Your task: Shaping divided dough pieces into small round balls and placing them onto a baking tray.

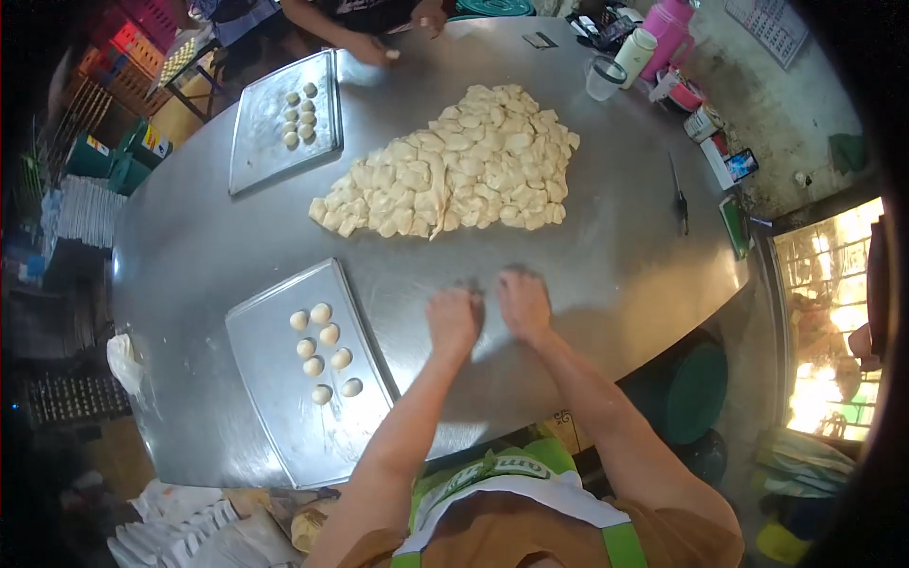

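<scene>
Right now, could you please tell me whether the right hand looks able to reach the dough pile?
Probably yes: the right hand is over the table, on the near side of the dough pile, and nothing visible stands between them. What its palm may cover is hidden.

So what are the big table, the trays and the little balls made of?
The table looks like smooth metal: grey, with blurry reflections. The trays seem metal too, perhaps aluminium: silvery, with shiny rims. The little balls look like dough: pale, smooth and softly rounded.
</scene>
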The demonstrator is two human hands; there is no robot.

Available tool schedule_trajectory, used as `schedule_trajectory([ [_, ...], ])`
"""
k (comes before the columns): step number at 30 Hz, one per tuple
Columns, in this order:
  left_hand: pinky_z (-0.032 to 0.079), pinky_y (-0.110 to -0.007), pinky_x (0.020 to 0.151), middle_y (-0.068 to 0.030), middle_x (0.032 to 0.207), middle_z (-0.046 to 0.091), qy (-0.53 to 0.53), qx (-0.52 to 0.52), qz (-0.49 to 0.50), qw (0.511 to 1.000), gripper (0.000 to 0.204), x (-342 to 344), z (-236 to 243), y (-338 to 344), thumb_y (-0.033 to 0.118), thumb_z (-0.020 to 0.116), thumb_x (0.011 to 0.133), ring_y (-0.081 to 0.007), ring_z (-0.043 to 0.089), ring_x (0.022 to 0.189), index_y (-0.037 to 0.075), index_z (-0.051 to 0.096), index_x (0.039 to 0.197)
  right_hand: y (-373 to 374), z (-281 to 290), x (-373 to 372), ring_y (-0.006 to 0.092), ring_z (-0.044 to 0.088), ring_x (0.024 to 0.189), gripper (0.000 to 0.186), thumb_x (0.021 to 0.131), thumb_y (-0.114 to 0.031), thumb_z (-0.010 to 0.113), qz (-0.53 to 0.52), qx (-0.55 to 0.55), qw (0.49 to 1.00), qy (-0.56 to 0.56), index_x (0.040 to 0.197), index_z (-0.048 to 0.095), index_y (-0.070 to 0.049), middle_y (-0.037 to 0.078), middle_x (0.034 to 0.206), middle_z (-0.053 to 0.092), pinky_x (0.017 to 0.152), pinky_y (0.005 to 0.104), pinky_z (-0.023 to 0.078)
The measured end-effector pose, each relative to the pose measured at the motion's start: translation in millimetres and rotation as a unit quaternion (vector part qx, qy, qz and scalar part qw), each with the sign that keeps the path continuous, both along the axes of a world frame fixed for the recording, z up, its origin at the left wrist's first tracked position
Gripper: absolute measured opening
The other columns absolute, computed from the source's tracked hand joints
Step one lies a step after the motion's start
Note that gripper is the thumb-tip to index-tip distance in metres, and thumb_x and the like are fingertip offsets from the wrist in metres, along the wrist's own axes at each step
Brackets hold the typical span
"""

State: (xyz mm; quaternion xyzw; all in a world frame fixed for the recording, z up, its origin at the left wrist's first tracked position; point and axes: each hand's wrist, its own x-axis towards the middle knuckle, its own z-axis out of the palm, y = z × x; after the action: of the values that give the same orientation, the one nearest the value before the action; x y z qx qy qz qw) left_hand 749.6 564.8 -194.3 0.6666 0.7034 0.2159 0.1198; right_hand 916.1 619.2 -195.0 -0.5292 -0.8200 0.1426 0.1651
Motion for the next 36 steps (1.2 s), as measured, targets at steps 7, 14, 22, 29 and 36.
schedule_trajectory([
  [7,0.043,-0.049,0.090,-0.0116,0.107,0.063,0.040,0.040,-0.106,0.993,0.027,-48.7,-7.3,-28.7,0.016,0.060,0.088,-0.0340,0.058,0.104,0.009,0.061,0.114,-1.3,-21.4,49.3,0.0351,0.062,0.096,0.021,0.089,-0.014,0.065,0.114,0.047,0.992,-0.035,0.109,0.063,-0.008,0.012,0.100,0.068,0.088,0.0484,0.044],
  [14,0.042,-0.050,0.090,-0.0154,0.107,0.062,0.003,-0.024,-0.068,0.997,0.031,-6.9,-12.9,26.3,0.011,0.061,0.086,-0.0363,0.059,0.098,0.009,0.061,0.117,45.5,-17.9,-20.5,0.0347,0.062,0.097,0.019,0.091,-0.016,0.065,0.059,-0.009,0.994,0.091,0.108,0.063,-0.008,0.012,0.101,0.068,0.088,0.0502,0.045],
  [22,0.044,-0.049,0.080,-0.0154,0.105,0.062,0.084,0.072,0.006,0.994,0.028,-61.7,-4.4,42.6,0.015,0.063,0.088,-0.0357,0.060,0.094,0.009,0.061,0.115,88.0,-10.0,-5.2,0.0375,0.062,0.095,0.018,0.094,-0.019,0.065,0.122,0.058,0.989,0.060,0.108,0.064,-0.007,0.015,0.096,0.068,0.084,0.0523,0.044],
  [29,0.046,-0.048,0.085,-0.0165,0.111,0.063,-0.049,-0.037,0.014,0.998,0.017,-38.2,13.9,33.5,0.011,0.065,0.084,-0.0359,0.058,0.103,0.007,0.068,0.101,53.3,12.5,-17.6,0.0390,0.061,0.094,0.026,0.085,-0.012,0.070,0.086,-0.035,0.993,0.069,0.109,0.065,-0.003,0.018,0.100,0.065,0.085,0.0464,0.048],
  [36,0.049,-0.044,0.097,-0.0199,0.118,0.063,-0.270,-0.003,0.054,0.961,0.033,-110.4,59.1,-155.0,-0.003,0.066,0.085,-0.0417,0.058,0.114,0.003,0.065,0.118,-71.7,28.0,-73.1,0.0348,0.061,0.097,0.032,0.076,-0.002,0.069,0.149,-0.109,0.964,0.194,0.108,0.066,-0.004,0.015,0.106,0.064,0.090,0.0450,0.046],
])
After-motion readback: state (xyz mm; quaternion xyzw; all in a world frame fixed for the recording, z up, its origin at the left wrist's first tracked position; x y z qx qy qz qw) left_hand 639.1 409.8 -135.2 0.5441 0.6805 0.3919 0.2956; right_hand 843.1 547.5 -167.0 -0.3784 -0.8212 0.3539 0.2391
